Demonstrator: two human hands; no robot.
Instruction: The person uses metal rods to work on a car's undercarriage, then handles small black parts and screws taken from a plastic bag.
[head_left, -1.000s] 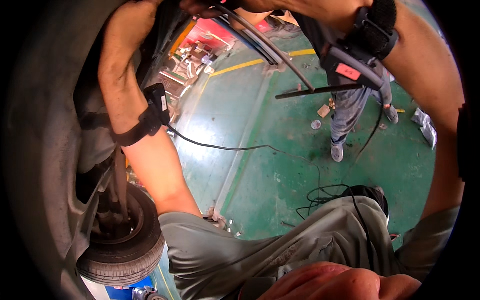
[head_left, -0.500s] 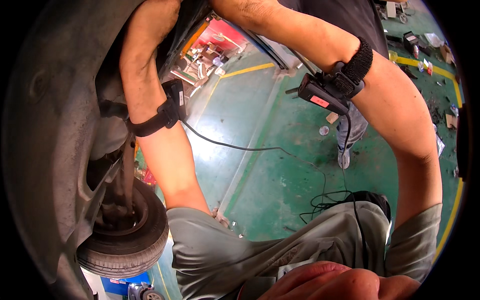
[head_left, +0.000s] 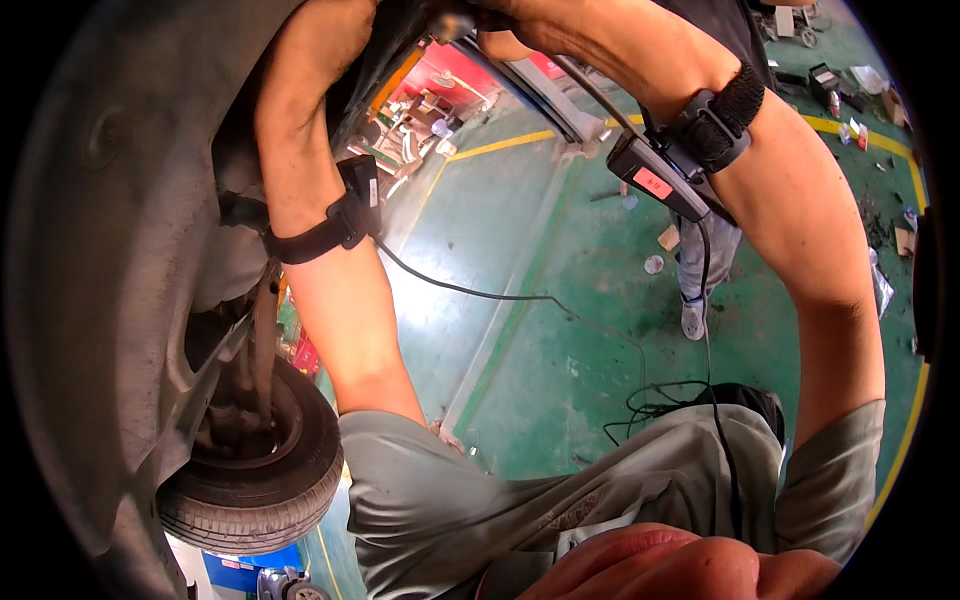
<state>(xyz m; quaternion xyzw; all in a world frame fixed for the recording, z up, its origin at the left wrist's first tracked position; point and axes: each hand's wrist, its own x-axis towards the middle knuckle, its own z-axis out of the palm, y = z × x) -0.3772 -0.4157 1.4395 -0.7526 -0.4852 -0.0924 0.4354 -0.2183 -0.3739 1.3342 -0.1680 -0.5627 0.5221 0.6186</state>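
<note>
My left hand [head_left: 338, 28] reaches up into the dark underside of a raised vehicle [head_left: 130, 260], wrist bent, fingers hidden at the top edge. My right hand [head_left: 505, 14] is raised beside it, near a small blurred metallic part [head_left: 452, 26]; its fingers are out of clear sight. Both forearms wear black straps with small boxes [head_left: 652, 180] trailing cables. Behind my right hand a skin-coloured limb [head_left: 505, 47], apparently another person's, is partly visible.
A wheel with a tyre [head_left: 240, 505] hangs at lower left. Another person's legs [head_left: 705, 265] stand behind my right arm, near a metal bar [head_left: 590, 90]. A post [head_left: 545, 95], a red wall [head_left: 450, 65], scattered debris [head_left: 868, 105] and loose cable [head_left: 640, 415] lie around the green floor.
My right forearm and its box have swung down and leftward from a second ago, covering more of the other person. My left arm has shifted right in the view.
</note>
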